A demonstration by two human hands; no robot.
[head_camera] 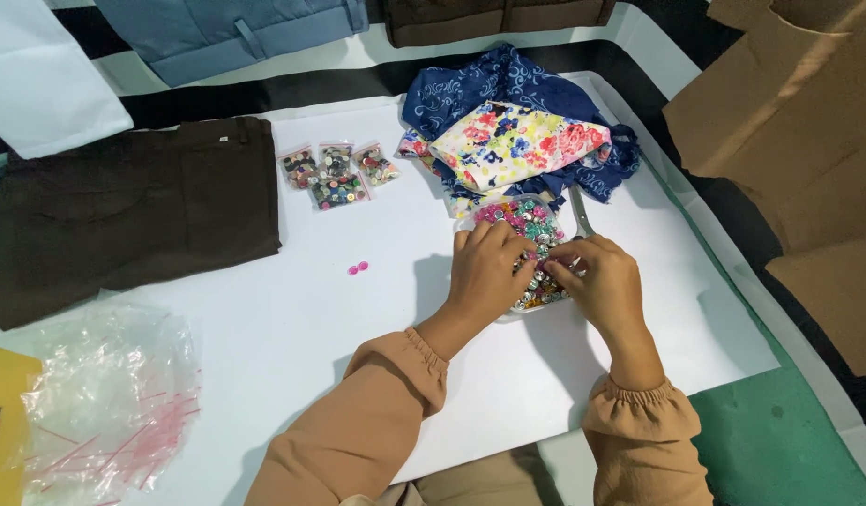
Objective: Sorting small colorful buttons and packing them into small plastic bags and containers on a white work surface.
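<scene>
Head view. Both forearms, in tan sleeves, reach forward over a white sheet [292, 309]. The left hand [485, 272] lies palm down, fingers curled into a heap of coloured buttons [527, 225] in a clear tray near the sheet's centre. The right hand [602, 281] rests at the heap's right edge, fingertips pinched together; what they grip cannot be told. Just beyond lies floral cloth [517, 141]; four small button bags [337, 175] and dark trousers [124, 215] lie to the left.
</scene>
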